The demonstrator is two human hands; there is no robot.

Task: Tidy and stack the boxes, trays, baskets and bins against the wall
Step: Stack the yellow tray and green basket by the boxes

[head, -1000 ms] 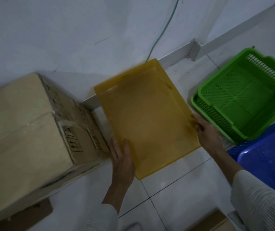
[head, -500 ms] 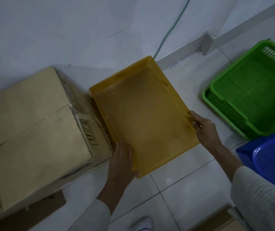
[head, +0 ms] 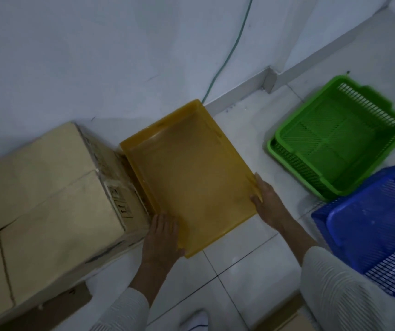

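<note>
Left hand (head: 161,237) gripping the near-left corner of the yellow plastic tray (head: 186,177), thumb on the inner side of the rim and the other fingers down along the outer wall. Right hand (head: 267,203) holding the near-right corner of the same tray, fingers curled over the edge. Both hands well apart, one at each end of the near short side. Tray lying on the white tiled floor (head: 234,259), long side just beside the end face of a large cardboard box (head: 45,197), far short side close to the white wall (head: 120,56); touching the wall or not, cannot tell. Box closed, standing along the same wall, with small printed marks on the end facing the tray. Thin green cable (head: 230,53) running down the wall to the floor behind the far corner of the tray. To the right, apart from the tray, a green slotted plastic basket (head: 339,142), seemingly two nested together. Nearer and further right, a blue mesh basket (head: 387,218) with a solid blue bin (head: 359,225) inside it. White ribbed sleeves (head: 349,295) on both arms.
</note>
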